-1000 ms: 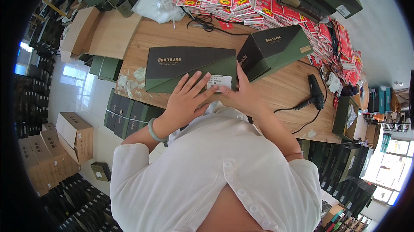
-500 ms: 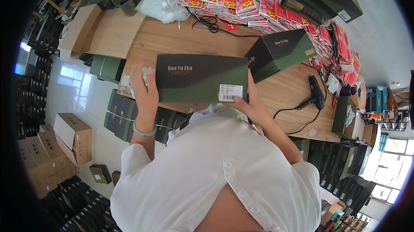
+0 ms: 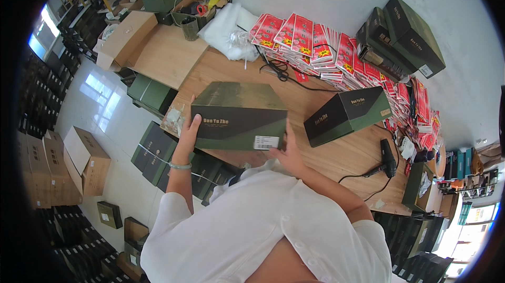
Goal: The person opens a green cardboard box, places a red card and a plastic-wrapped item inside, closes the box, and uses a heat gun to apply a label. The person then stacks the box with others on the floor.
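Between my two hands is a dark green and black shoe box (image 3: 231,125), its lid side up and a white barcode label low on the side facing me. My left hand (image 3: 188,129) grips its left end, thumb on the near side, the other fingers hidden behind. My right hand (image 3: 288,152) clasps the lower right end, thumb by the label. Whether the box touches the table cannot be made out. To its right a second green and black shoe box (image 3: 347,114) rests on the wooden table (image 3: 310,175), apart from both hands.
Red printed packets (image 3: 300,36) lie heaped along the wall, with more shoe boxes (image 3: 402,36) above them. A black hair dryer (image 3: 388,158) and its cord lie on the right. Clear plastic wrap (image 3: 229,30) and an open cardboard box (image 3: 163,51) are at the far left. Strapped boxes (image 3: 152,149) stand below the edge.
The held box has tipped so that its top now shows, and it appears lower in the view. The whole scene has shifted as my head moved.
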Action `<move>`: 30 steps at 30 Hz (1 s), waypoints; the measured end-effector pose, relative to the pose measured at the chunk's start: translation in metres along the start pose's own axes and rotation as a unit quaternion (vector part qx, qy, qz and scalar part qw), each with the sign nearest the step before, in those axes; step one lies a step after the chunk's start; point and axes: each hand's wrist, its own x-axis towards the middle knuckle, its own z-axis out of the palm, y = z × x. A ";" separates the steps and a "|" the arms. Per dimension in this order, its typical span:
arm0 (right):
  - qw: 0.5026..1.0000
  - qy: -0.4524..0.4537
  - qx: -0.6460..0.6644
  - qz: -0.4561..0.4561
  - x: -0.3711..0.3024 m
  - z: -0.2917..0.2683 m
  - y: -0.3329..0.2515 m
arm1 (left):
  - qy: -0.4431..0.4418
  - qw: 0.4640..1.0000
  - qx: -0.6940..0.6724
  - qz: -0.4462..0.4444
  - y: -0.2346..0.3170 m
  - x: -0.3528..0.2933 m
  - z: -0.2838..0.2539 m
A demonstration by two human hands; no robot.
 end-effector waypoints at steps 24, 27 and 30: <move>0.795 0.345 -0.450 -0.214 0.040 -0.034 -0.063 | -0.086 0.746 0.629 0.203 -0.119 0.073 0.078; 0.658 0.518 -0.525 -0.150 0.030 -0.108 -0.104 | -0.092 0.735 0.637 0.213 -0.113 0.075 0.064; 0.695 0.512 -0.501 0.065 0.004 -0.156 -0.075 | -0.098 0.726 0.642 0.225 -0.114 0.086 0.036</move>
